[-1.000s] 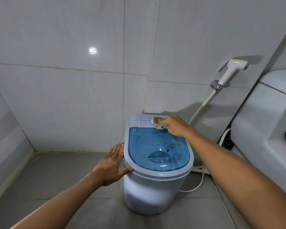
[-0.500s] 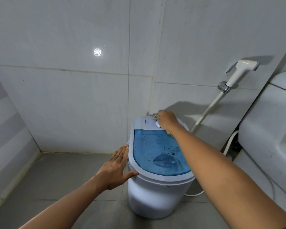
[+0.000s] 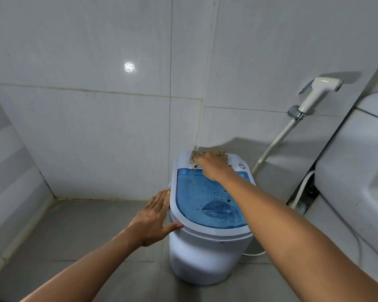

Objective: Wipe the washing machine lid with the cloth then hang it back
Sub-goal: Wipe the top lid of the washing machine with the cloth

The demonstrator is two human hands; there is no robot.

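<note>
Head view: washing machine (image 3: 205,253) is standing on the grey tiled floor (image 3: 63,236), close to the corner of the white tiled wall (image 3: 96,127).
Lid: blue see-through lid (image 3: 203,199) is lying closed in its pale rim, with dark specks showing across it.
Cloth: tan cloth (image 3: 195,159) is lying on the white control panel at the far end of the machine, behind the lid, its edges sticking out on both sides of the fingers.
Right hand: right hand (image 3: 212,165) is pressing down on the cloth, palm down, forearm crossing over the right part of the lid.
Right grip: fingers are bending over the cloth and holding it against the panel.
Left hand: left hand (image 3: 153,216) is resting flat against the left side of the machine's rim, thumb reaching along the front edge.
Left grip: wide, fingers straight, holding nothing.
Dial: small round dial (image 3: 241,165) is showing on the panel, just right of the right hand.
Sprayer: white hand sprayer (image 3: 316,92) is hanging in its wall holder, its hose (image 3: 275,140) running down behind the machine.
Right edge: white toilet tank (image 3: 358,171) is standing near the machine.
</note>
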